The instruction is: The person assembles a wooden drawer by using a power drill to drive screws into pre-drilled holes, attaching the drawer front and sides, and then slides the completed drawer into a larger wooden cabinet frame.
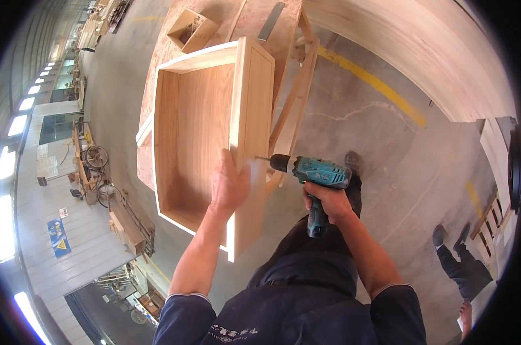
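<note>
A pale wooden drawer (197,126) rests on the workbench, its open side facing me and its thick front panel (256,103) on the right. My left hand (230,183) grips the edge of that panel, with some fingers hidden by it. My right hand (329,201) is wrapped round the handle of a teal and black cordless drill (323,172). The drill lies level, and its thin bit points left at the outer face of the panel. The tip is at or very close to the wood; I cannot tell whether it touches.
On the workbench (237,26) stand a small open wooden box (192,30) and a flat grey metal strip (271,21). Large pale boards (421,46) rise at the upper right. Another person (464,264) is at the lower right. A bicycle (96,156) stands by the left wall.
</note>
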Motion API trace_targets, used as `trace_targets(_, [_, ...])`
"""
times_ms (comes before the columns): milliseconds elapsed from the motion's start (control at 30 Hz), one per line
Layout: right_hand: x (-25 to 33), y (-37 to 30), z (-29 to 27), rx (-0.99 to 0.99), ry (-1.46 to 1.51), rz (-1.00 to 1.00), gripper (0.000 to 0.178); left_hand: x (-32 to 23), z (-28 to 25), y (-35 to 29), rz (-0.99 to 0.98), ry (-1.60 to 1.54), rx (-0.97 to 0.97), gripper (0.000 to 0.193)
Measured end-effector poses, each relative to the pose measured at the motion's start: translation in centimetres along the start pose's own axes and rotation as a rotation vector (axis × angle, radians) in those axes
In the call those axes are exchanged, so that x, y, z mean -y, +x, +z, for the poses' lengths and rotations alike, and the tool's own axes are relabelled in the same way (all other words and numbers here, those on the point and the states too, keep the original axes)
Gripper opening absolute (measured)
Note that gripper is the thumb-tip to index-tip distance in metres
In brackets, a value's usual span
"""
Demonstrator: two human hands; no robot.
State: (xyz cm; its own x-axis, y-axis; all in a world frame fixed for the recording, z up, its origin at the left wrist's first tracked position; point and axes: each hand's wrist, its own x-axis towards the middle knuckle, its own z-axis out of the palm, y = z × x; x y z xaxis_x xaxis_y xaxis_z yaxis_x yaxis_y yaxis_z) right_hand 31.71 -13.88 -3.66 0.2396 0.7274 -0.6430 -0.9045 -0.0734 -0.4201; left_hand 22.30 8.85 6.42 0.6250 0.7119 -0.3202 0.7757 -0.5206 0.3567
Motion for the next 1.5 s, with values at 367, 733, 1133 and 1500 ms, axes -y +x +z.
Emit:
trace_targets(367, [1.0,-0.6,-0.9,-0.016,-0.017,0.038,0.016,0.1,-0.3,-0.1,-0.034,-0.069,0.014,0.046])
trace_targets(733, [2.0,-1.6,-3.2,-0.149,0.025,0.044,0.022,0.6,0.5,-0.1,0.124,-0.163,-0.147,0.043])
trace_targets(1133, [-1.1,7.7,4.3,-0.359,-0.031,-0.451,0.021,1.1,0.6,0.0,0.042,-0.09,-0.089,0.044])
trace_targets(1500, [23.6,20.0,1.4,-0.433,-1.168,-1.147,0.084,1.4,0.7,-0.2,0.211,-0.111,-0.158,0.045])
